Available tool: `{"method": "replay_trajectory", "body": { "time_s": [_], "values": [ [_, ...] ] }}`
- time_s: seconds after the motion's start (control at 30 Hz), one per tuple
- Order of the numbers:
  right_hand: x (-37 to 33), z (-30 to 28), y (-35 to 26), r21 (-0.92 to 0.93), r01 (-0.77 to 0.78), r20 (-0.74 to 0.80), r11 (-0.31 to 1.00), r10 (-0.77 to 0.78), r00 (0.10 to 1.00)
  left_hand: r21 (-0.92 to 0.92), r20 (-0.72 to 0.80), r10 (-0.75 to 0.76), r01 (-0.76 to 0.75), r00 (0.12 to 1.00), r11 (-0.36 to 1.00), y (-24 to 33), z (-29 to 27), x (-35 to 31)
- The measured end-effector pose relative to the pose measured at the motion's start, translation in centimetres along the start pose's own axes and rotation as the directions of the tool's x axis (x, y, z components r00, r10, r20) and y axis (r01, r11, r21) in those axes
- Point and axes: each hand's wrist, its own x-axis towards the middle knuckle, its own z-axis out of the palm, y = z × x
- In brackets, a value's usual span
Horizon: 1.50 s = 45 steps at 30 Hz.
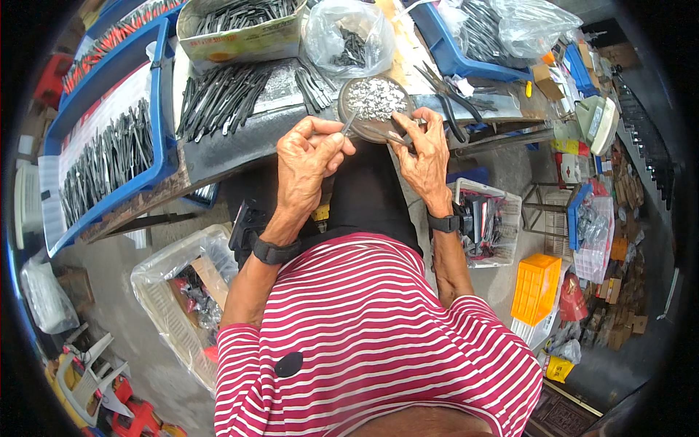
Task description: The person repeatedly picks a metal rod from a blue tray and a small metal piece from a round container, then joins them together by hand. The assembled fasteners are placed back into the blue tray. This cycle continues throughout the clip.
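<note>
My left hand (pixel 306 149) is closed in a pinch on a small thin metal piece (pixel 349 122) at the near left edge of a round brown dish (pixel 344 98). Many tiny silvery bits (pixel 376 96) lie in that dish. Across from it, my right hand (pixel 424 156) grips a slim dark metal strip (pixel 384 134) between thumb and fingers, its end pointing toward the left hand. Its exact kind is too small to make out. Left of the dish, dark metal strips lie in a large pile (pixel 226 98) and a smaller pile (pixel 313 89).
Black-handled pliers (pixel 453 105) lie right of the dish. Behind stand a clear plastic bag (pixel 349 40) and a carton (pixel 244 49) of dark parts. Blue trays flank the bench, left (pixel 164 95) and right (pixel 437 44). Crates sit on the floor, including a yellow one (pixel 536 288).
</note>
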Motion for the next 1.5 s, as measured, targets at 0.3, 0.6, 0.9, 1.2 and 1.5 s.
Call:
{"method": "replay_trajectory", "body": {
  "time_s": [0.3,0.6,0.9,1.2,1.5],
  "values": [
    [-0.4,0.1,0.5,0.085,-0.01,0.027,0.996,0.008,1.0,0.009,0.007,-0.062,0.062,0.998,0.998,-0.3,0.2,0.1],
    [0.2,-0.3,0.8,0.041,0.012,0.074,0.999,-0.015,0.997,-0.035,0.025,-0.061,0.062,0.998,0.997,-0.6,0.2,0.3],
    [0.1,-0.5,-0.2,0.036,0.11,0.087,0.993,-0.112,0.99,-0.018,0.002,-0.033,0.033,0.999,0.999,-0.7,0.3,0.4],
    [0.8,-0.3,-1.2,0.113,0.126,0.113,0.986,-0.139,0.984,0.003,-0.034,-0.038,0.038,0.999,0.999,-0.4,0.5,0.3],
    [1.4,0.1,-1.3,0.194,0.066,0.138,0.979,-0.094,0.986,0.074,-0.01,-0.012,0.013,1.0,0.997,-0.4,0.2,0.4]
  ]
}}
